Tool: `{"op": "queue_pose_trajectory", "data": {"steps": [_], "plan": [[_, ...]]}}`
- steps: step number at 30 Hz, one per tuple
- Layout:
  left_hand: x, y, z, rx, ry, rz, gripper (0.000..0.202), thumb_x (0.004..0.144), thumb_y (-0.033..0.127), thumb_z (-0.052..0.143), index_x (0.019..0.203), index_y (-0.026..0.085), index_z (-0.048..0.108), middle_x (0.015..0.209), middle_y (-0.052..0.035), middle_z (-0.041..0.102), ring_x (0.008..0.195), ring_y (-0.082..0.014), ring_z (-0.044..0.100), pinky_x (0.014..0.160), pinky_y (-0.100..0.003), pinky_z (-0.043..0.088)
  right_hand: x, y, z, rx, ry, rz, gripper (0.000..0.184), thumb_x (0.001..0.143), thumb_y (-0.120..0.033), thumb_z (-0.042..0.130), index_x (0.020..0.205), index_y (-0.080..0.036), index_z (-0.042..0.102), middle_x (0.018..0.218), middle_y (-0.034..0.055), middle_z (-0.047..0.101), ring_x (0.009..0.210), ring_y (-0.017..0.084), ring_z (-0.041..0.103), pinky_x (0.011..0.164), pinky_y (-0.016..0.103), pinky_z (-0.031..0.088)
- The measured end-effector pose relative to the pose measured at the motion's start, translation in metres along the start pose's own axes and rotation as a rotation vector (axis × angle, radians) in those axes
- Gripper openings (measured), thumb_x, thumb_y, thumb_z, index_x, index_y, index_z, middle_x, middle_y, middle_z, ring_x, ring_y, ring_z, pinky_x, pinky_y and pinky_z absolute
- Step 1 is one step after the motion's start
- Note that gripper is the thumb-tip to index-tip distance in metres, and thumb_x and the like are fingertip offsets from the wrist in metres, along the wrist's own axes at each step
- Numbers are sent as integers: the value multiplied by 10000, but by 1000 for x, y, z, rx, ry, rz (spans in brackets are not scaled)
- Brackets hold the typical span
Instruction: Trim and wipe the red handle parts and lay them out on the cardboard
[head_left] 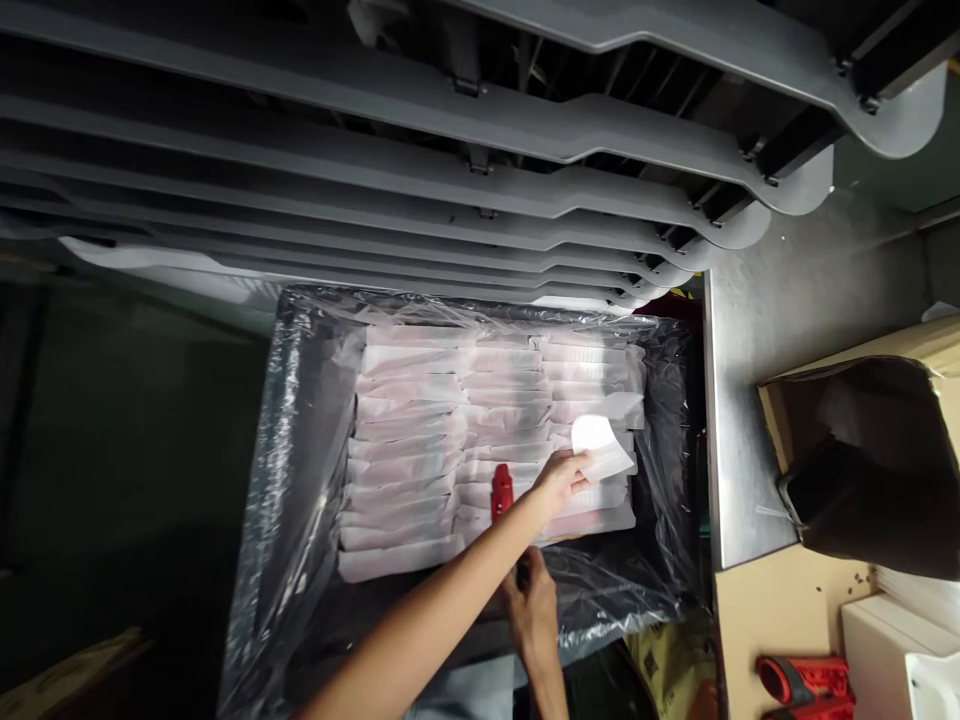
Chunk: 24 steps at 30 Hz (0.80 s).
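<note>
My left hand (562, 480) reaches across from the lower left, its fingers pinched on a small white paper piece (600, 447) that is rounded at one end. It is over the right-hand row of thin, pale wrapped packets (401, 465). Several packets stand close together in three rows inside a dark crate lined with clear plastic (304, 400). Below the left forearm, my right hand (534, 600) is wrapped round a red hand-held tool (502, 485) with a dark lower part. The forearm hides the middle of this tool, so its kind is unclear.
Grey stacked shelves (375, 180) overhang the crate's far side. To the right are a metal table (757, 400), a cardboard box with a dark covering (892, 470), and red tools (814, 680) beside a white container (885, 640). A yellow bag (667, 670) lies below the crate.
</note>
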<state>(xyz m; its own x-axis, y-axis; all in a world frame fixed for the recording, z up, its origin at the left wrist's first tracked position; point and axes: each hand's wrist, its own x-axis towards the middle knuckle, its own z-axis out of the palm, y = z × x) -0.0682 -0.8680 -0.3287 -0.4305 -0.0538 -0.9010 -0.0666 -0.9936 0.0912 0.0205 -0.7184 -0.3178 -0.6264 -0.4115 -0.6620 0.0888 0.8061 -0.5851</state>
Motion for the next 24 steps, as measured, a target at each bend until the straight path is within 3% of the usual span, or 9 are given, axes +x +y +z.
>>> {"op": "queue_pose_trajectory", "data": {"steps": [4,8,12,16,20,24], "plan": [[6,-3,10,19,2,12,65,925,176,652,953,118,661,973,-31,701,842,-145,681,761,-317,593,-36,23,-67,236,160,141,550,789,-694,623,1058,-215,617,867,50,720,683,207,681,583,287,540],[8,-12,23,69,-4,5,50,925,167,651,924,118,659,935,-20,696,808,-134,675,733,-298,590,-60,43,-104,333,487,197,632,799,-696,629,1197,-209,560,999,97,712,733,242,709,624,329,577],[7,-22,32,121,-13,-2,62,926,169,651,906,112,666,914,-22,709,792,-132,683,731,-295,589,-62,45,-123,174,757,56,677,806,-628,672,1282,-160,562,1144,165,690,930,288,704,782,378,594],[6,-33,36,138,-7,-10,65,923,169,658,910,109,681,862,-17,727,760,-131,695,757,-309,591,-49,33,-133,19,961,-234,505,834,-485,727,1189,-137,642,1168,184,686,1018,301,683,874,453,581],[4,-46,36,108,15,-14,114,940,174,635,850,116,672,771,6,723,704,-122,698,756,-304,591,-38,21,-140,-213,987,-432,301,905,-316,694,1151,-146,665,1147,178,701,1053,291,682,925,498,557],[5,-57,37,41,38,-11,169,951,206,628,808,120,657,730,-1,729,661,-118,699,732,-285,592,-39,20,-144,-314,989,-509,291,917,-263,683,1181,-143,657,1135,178,705,1028,288,694,886,481,568]]}}
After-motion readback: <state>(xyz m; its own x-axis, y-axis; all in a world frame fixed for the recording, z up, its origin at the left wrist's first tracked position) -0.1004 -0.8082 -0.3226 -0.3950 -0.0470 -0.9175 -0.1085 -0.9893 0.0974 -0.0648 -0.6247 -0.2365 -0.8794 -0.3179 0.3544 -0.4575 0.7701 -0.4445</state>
